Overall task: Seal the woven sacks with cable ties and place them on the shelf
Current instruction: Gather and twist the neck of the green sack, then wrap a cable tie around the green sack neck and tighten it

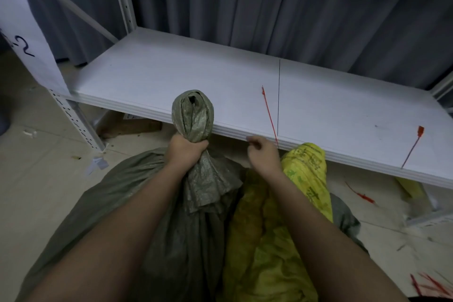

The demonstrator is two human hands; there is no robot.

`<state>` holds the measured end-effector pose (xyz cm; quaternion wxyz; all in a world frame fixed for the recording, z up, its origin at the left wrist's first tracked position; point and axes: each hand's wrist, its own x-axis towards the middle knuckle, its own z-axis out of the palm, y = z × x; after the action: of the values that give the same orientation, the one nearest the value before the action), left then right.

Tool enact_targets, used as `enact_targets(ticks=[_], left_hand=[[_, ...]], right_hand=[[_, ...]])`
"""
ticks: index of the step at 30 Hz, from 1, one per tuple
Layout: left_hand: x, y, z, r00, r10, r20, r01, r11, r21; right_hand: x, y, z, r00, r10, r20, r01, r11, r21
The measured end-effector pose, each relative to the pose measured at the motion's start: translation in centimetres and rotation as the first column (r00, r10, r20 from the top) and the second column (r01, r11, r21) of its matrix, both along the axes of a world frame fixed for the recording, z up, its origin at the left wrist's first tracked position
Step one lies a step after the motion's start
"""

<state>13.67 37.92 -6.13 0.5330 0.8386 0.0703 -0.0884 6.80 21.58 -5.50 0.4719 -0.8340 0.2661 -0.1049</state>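
Green woven sack (152, 216): my left hand (185, 151) grips its twisted neck, while my right hand (263, 154) pinches a red cable tie (269, 115) over the near shelf (171, 76) edge.

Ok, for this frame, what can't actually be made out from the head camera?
- Green sack: contents hidden by its weave; base cut off by the bottom edge.
- Yellow sack: mouth and any seal hidden behind the right hand.
- Red cable tie: lower end hidden behind the right hand, so the grip is uncertain.
- Left hand: fingers hidden around the sack neck.
- Paper label: writing cut off by the left edge.
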Motion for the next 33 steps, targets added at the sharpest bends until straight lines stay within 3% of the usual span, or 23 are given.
enact_targets(ticks=[5, 9, 12, 23, 33], left_hand=[[1.2, -0.8, -0.6, 0.995, -0.095, -0.021, 0.097, 0.986, 0.138], [2.1, -1.2, -1.5, 0.983, -0.183, -0.033, 0.185, 0.945, 0.269], [2.9, -1.7, -1.9, 0.976, -0.217, -0.03, 0.215, 0.918, 0.334], [3.4, -1.9, -2.4, 0.964, -0.264, -0.03, 0.261, 0.923, 0.283], [-2.1, 1.0, 0.0, 0.966, -0.256, 0.026, 0.25, 0.958, 0.142]], right_hand=[[4.7, -4.6, -0.9, 0.992, -0.091, -0.091, 0.059, 0.949, -0.311], [7.9, -7.1, -2.4, 0.965, -0.141, -0.223, -0.017, 0.808, -0.589], [9.8, -8.3, -3.3, 0.933, -0.186, -0.307, -0.071, 0.743, -0.666], [11.2, -8.7, -2.2, 0.927, -0.179, -0.33, -0.051, 0.81, -0.585], [4.4, -3.2, 2.4, 0.998, 0.006, -0.057, -0.021, 0.96, -0.281]])
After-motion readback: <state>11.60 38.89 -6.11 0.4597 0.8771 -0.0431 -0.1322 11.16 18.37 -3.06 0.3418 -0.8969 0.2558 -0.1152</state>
